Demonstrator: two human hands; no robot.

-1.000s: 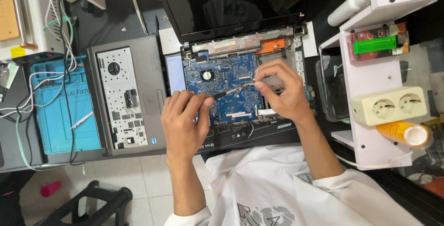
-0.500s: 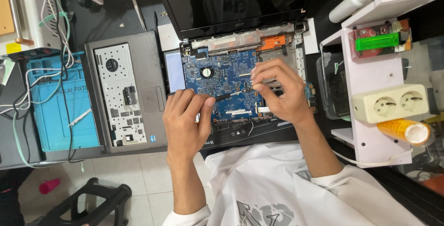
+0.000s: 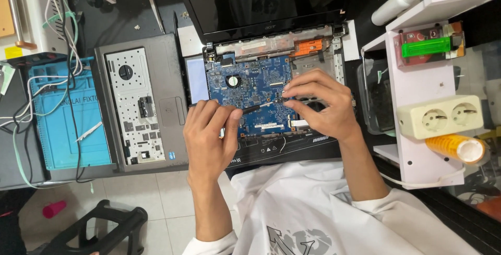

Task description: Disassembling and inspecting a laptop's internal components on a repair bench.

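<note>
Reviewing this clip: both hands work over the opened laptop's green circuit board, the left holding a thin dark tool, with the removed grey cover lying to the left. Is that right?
Not quite: the circuit board is blue, not green, as the head view shows. The rest stands: both hands work over the opened laptop, the left hand holds a thin dark tool, the right hand pinches near its tip, and the removed grey cover lies to the left.

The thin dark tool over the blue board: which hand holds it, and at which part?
The left hand holds the thin dark tool at its rear end, between thumb and fingers. The right hand pinches near its tip, over the blue circuit board.
</note>
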